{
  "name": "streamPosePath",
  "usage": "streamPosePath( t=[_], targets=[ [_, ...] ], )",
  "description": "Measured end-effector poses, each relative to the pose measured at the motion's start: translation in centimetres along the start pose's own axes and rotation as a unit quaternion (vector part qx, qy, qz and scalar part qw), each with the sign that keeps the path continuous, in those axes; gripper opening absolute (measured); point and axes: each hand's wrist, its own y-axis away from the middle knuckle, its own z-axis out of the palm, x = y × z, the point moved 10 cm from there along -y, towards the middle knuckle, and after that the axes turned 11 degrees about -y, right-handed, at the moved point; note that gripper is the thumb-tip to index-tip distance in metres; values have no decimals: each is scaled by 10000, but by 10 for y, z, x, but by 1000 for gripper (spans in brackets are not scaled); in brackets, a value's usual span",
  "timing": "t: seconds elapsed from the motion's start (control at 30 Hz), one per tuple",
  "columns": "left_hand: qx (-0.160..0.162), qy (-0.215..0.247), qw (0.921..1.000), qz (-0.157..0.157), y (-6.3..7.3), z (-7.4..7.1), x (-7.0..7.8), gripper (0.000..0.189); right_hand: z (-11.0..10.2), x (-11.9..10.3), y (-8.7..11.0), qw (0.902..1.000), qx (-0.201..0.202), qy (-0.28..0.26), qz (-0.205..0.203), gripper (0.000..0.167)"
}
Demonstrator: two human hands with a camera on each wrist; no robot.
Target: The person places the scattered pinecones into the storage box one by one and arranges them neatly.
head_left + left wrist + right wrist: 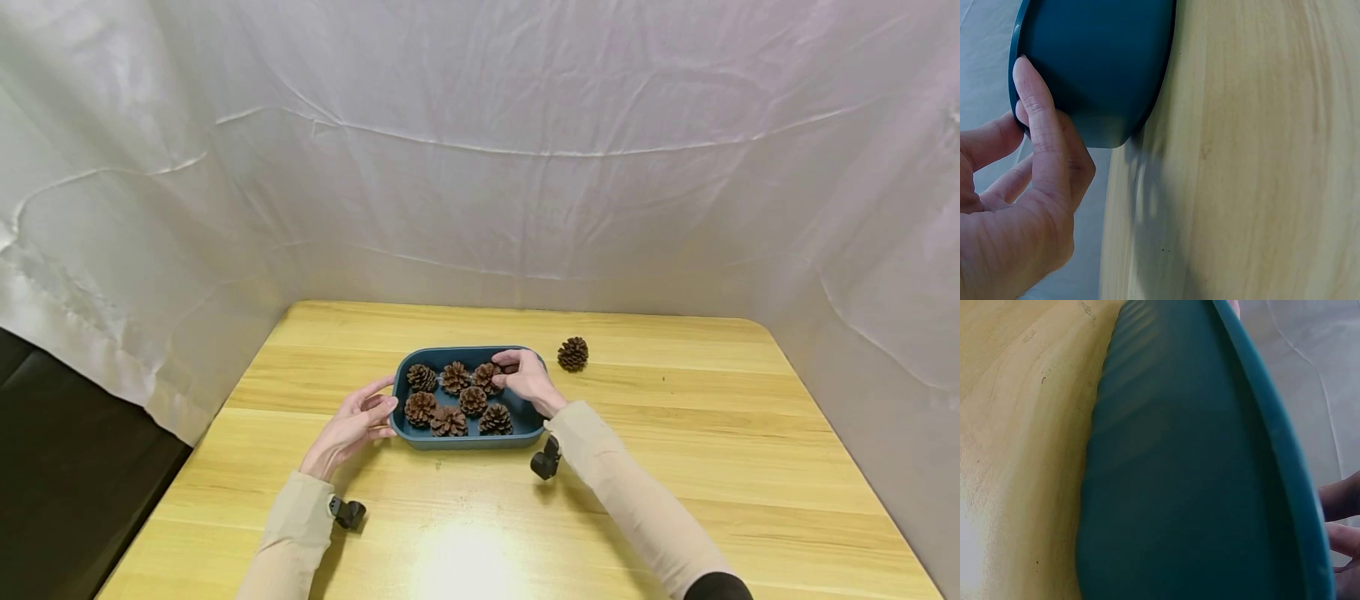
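A dark blue-green rectangular tray (pixel 471 444) with rounded corners sits on the table and holds several brown pine cones. At its left end my left hand (pixel 352 427) grips the rim; in the left wrist view the thumb and fingers (pixel 1040 106) meet at the tray's edge. My right hand (pixel 527 379) reaches over the right side, its fingertips pinching a pine cone (pixel 483 378) in the back row. The right wrist view shows mostly the tray's outer wall (pixel 1166 450), which hides that pine cone; only parts of the fingers (pixel 1342 537) appear past the rim.
One loose pine cone (pixel 573 354) lies on the wooden table (pixel 712 442), behind and to the right of the tray. Pale cloth (pixel 525 208) hangs around the back and sides. Each wrist wears a small black camera.
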Motion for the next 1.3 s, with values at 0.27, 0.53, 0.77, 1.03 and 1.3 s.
streamPosePath(
  t=[0.27,0.53,0.77,1.03,1.3],
  targets=[
    [-12,35,10000,28,0,0,1,63,0,-1,1,10000,0,-36,93,39],
    [2,26,10000,8,1,0,1,63,0,-4,4,9996,-132,-242,77,40],
    [15,24,10000,6,1,0,0,63,0,-7,8,9992,-191,-345,2,41],
    [46,31,10000,-24,0,0,-1,63,-1,-10,9,9978,-287,-587,-142,42],
    [73,46,10000,-43,-1,0,-2,63,-1,-12,13,9950,-386,-898,-215,45]
  ],
)
